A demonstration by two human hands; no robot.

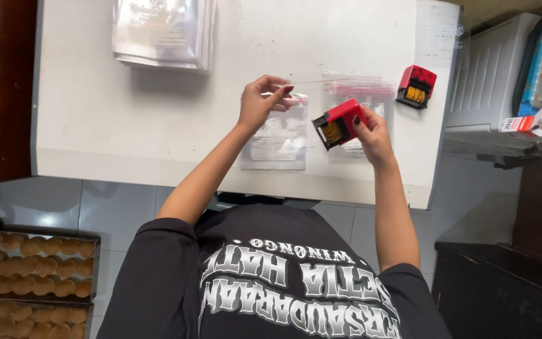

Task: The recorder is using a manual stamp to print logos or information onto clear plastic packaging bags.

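Observation:
My right hand (371, 133) holds a red and black stamp (337, 122), tilted so its yellow underside faces me. My left hand (262, 100) pinches the top edge of a clear plastic zip bag (278, 141) lying on the white table (127, 113). A second clear bag (360, 94) with a red zip strip lies flat beneath my right hand. Another red and black stamp (416, 86) stands on the table to the right of both hands.
A stack of clear plastic bags (161, 31) lies at the table's far left. Trays of golden biscuits (29, 276) stand on the floor at lower left. A white crate (490, 75) and boxes (541, 63) sit at right, with dark furniture (503, 289) below.

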